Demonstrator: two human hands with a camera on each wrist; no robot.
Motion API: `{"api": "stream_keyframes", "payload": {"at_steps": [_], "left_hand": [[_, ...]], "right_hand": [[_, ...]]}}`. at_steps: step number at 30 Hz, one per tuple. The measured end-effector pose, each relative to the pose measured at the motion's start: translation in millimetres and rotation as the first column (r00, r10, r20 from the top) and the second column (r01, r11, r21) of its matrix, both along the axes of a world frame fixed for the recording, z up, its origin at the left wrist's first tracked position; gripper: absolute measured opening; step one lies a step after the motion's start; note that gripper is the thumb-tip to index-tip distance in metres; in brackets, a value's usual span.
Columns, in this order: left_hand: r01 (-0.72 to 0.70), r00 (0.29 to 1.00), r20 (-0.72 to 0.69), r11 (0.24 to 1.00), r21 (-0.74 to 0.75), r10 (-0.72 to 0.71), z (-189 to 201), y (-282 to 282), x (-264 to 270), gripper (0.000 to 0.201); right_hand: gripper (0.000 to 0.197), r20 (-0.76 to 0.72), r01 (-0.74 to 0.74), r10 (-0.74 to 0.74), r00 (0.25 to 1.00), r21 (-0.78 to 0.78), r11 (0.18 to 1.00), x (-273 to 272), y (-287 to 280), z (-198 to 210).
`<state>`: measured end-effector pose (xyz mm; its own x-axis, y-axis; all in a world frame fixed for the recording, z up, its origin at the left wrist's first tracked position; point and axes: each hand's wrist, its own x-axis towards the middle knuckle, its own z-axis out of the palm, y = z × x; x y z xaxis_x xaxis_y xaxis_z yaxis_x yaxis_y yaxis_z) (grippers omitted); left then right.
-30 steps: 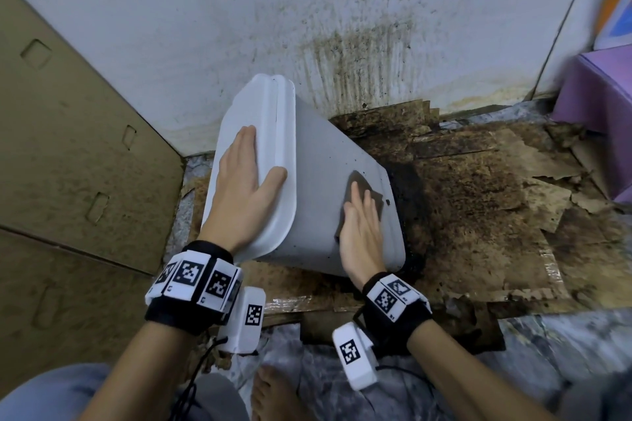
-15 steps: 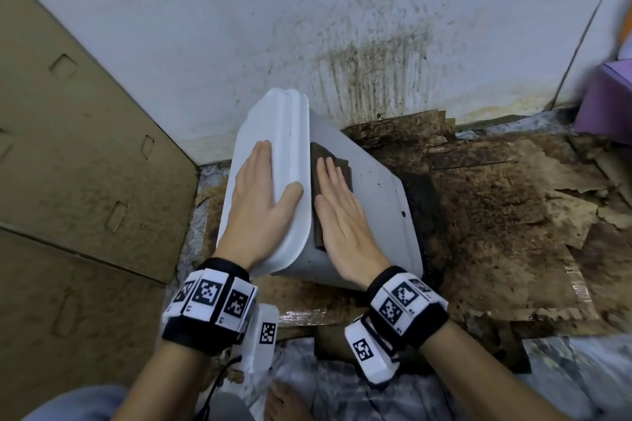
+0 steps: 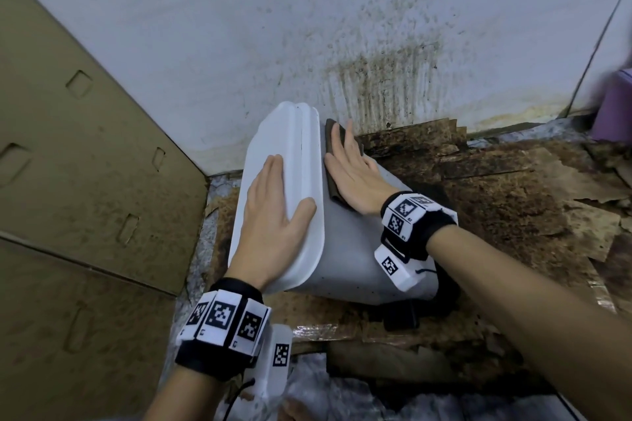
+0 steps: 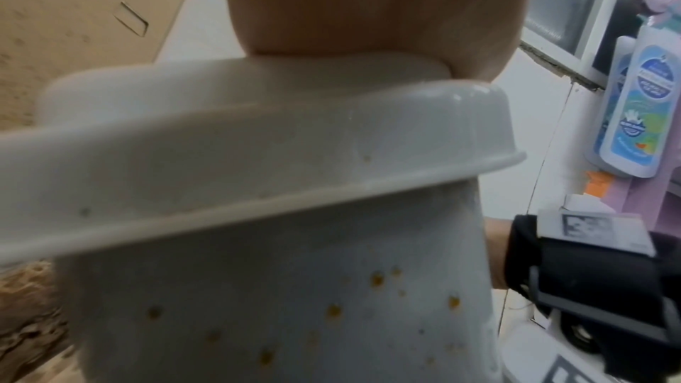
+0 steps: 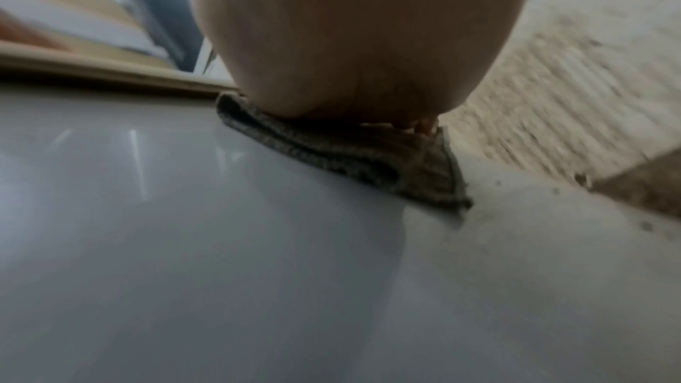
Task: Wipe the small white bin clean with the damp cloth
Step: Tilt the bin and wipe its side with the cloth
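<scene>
You wear a black fabric band on your left wrist (image 3: 219, 328), faced with white square tiles printed with black pixel markers. Your right wrist (image 3: 415, 222) carries a matching band. Below each hangs a white block-shaped camera housing (image 3: 396, 267) bearing another marker, a thin black cable trailing.

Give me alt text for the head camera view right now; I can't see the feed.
A right hand presses a dark cloth flat against the side of a small white bin tipped on its side, just below the lid. The left hand rests flat on the lid, steadying it, beside a stained wall.
</scene>
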<state>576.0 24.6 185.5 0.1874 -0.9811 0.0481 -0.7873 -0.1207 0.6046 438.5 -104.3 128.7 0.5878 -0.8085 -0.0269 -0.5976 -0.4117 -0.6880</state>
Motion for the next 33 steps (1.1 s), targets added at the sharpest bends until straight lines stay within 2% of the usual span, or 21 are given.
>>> {"api": "stream_keyframes", "payload": {"at_steps": [4,9,17,25,33], "left_hand": [[-0.009,1.0,-0.011,1.0,0.006,0.009,-1,2,3,0.085],[-0.001,1.0,-0.012,1.0,0.0,0.001,-2,2,4,0.092],[0.018,1.0,0.0,1.0,-0.002,-0.018,0,0,-3,0.096],[0.012,1.0,0.008,1.0,0.007,-0.012,3,-3,-4,0.086],[0.027,1.0,-0.011,1.0,0.0,-0.027,2,-1,-5,0.097]], "right_hand": [[0.058,0.07,-0.004,-0.001,0.998,0.076,0.997,4,-3,-3],[0.057,0.162,-0.039,0.03,0.986,0.052,0.998,2,10,-16],[0.053,0.365,0.097,-0.151,0.918,0.162,0.982,-12,80,-24],[0.055,0.364,0.077,-0.112,0.925,0.108,0.991,4,32,-22],[0.061,0.34,0.0,-0.024,0.94,0.072,0.997,-2,6,-34]]}}
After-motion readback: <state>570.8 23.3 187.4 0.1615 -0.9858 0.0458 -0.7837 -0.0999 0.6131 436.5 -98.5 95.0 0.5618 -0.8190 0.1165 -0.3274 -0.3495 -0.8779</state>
